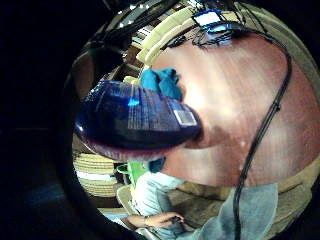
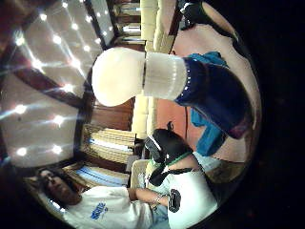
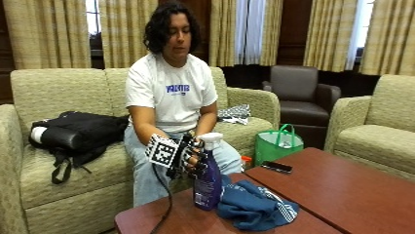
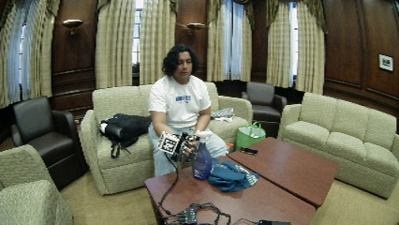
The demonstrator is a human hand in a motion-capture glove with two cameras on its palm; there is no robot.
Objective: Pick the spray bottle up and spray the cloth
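Note:
A purple-blue spray bottle (image 3: 207, 183) with a white spray head (image 3: 211, 140) stands upright at the near corner of the wooden table (image 3: 337, 192). My gloved right hand (image 3: 192, 159) grips it around the neck, just under the head. Whether its base touches the table I cannot tell. A crumpled blue cloth (image 3: 256, 207) lies on the table right beside the bottle. The little finger side palm view is filled by the bottle's dark body (image 1: 135, 120), with the cloth (image 1: 160, 82) behind it. In the thumb side palm view the spray head (image 2: 119, 76) and the cloth (image 2: 209, 138) show.
A black phone (image 3: 277, 167) lies on the second table section. A green bag (image 3: 279, 144) stands on the floor by the sofa, and a black backpack (image 3: 78, 134) lies on the seat. Cables (image 4: 187, 215) bunch at the table's far end.

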